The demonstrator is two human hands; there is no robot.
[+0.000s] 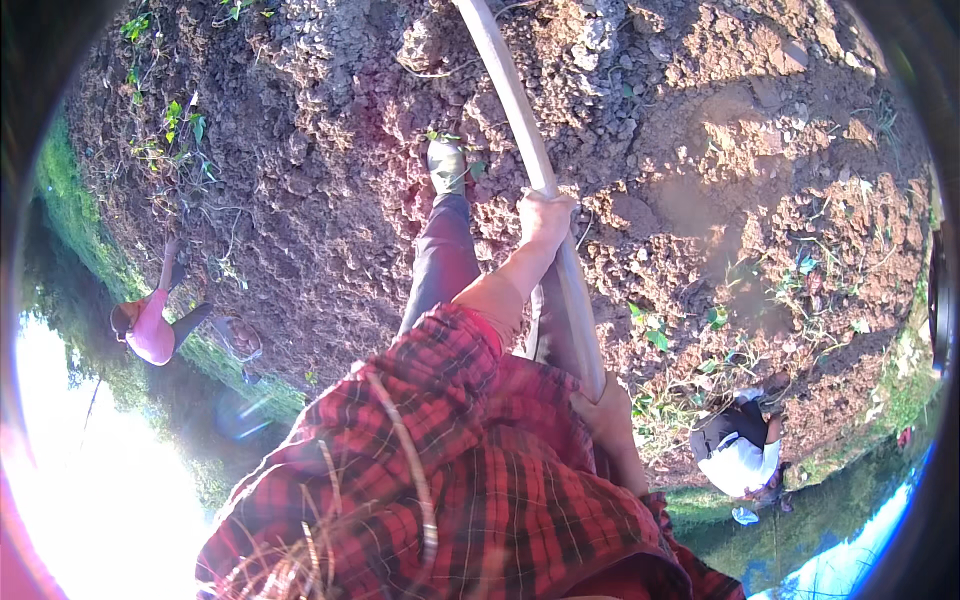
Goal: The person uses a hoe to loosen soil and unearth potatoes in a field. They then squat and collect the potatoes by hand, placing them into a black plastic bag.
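Observation:
A long pale wooden handle (510, 95) runs from the top edge down toward my waist; whatever is on its far end is out of view. My left hand (545, 220) is closed round the middle of it. Lower down, beside my red plaid shirt (420, 460), my right hand (605, 410) grips the handle near its lower end. My leg in dark trousers (435, 245) is planted forward on broken brown soil (330, 200), its shoe (445, 165) left of the handle.
A person in pink (150, 330) bends over the soil at left, near a light container (240, 340). Another in white (735, 460) crouches at lower right. Small leafy plants (655, 330) and vines dot the dirt; grass (80, 210) borders it.

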